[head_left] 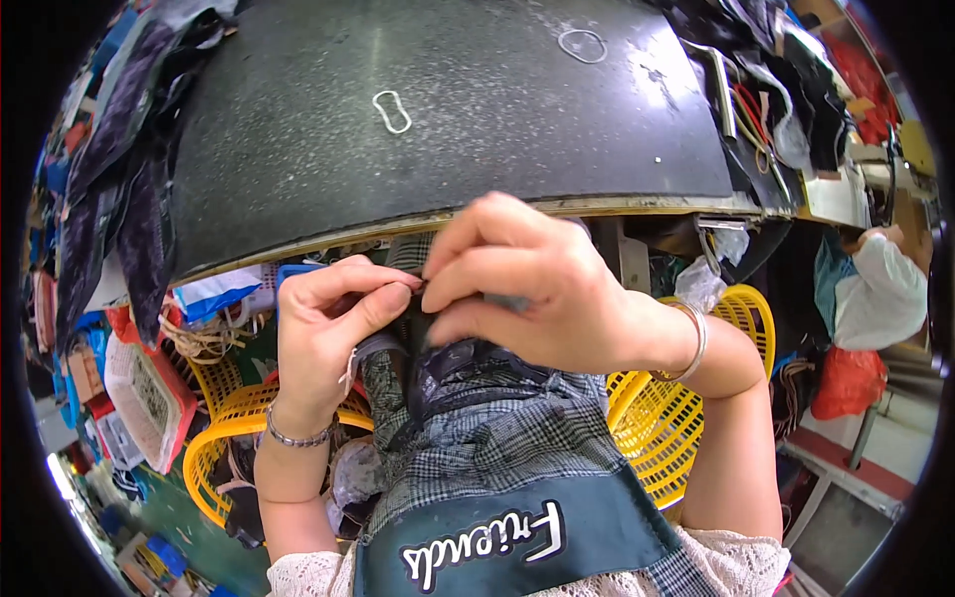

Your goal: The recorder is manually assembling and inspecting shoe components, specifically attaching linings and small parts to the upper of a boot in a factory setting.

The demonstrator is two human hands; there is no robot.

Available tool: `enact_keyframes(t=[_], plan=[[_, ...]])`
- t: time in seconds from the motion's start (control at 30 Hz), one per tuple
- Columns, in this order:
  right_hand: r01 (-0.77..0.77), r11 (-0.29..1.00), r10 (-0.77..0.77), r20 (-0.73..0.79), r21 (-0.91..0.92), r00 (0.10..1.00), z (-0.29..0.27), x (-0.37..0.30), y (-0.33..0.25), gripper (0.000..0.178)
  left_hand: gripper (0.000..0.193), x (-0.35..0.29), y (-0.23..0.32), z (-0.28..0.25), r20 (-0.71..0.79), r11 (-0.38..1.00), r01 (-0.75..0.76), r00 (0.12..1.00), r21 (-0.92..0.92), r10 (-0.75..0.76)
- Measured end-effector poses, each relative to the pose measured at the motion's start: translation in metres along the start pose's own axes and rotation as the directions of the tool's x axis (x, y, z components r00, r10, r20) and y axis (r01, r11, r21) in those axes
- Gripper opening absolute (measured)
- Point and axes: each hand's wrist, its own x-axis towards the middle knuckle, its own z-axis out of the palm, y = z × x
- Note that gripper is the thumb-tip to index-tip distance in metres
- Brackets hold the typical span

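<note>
Just off the table's near edge, over my lap, both hands meet with their fingertips almost touching. My left hand (333, 323) is closed in a pinch, thumb against forefinger. My right hand (542, 284) is also closed, its fingers curled toward that pinch. Something small and dark shows between the fingertips, but the fingers cover too much to name it. Below them, dark cloth (448, 383) lies bunched on my checked apron (497, 438). A thin greyish strip (351, 368) hangs beside my left wrist.
Ahead is a black tabletop (298, 169) with two pale loops, one nearer (392, 111) and one farther (582, 46). Dark garment pieces (119, 189) drape over its left side. Yellow baskets (204, 468) stand at both sides of me. Scissors-like tools (751, 114) lie at the right.
</note>
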Motion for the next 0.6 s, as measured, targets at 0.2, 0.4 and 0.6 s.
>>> enact_keyframes(t=[0.2,0.4,0.6], plan=[[-0.224,0.661,0.556,0.268,-0.716,0.787,-0.062,-0.114,0.032,0.061,0.004,0.003,-0.016,0.000,-0.172,0.988,-0.136,0.974,0.074,0.147],[-0.334,0.835,0.348,-0.051,-0.437,0.936,-0.043,-0.095,0.035,0.016,0.005,0.010,-0.004,0.013,0.291,0.994,0.043,0.954,0.099,-0.070],[0.159,0.826,-0.186,0.005,-0.541,0.983,0.005,-0.024,0.049,0.018,0.007,0.004,-0.008,0.040,0.087,0.865,0.455,0.873,0.209,-0.480]])
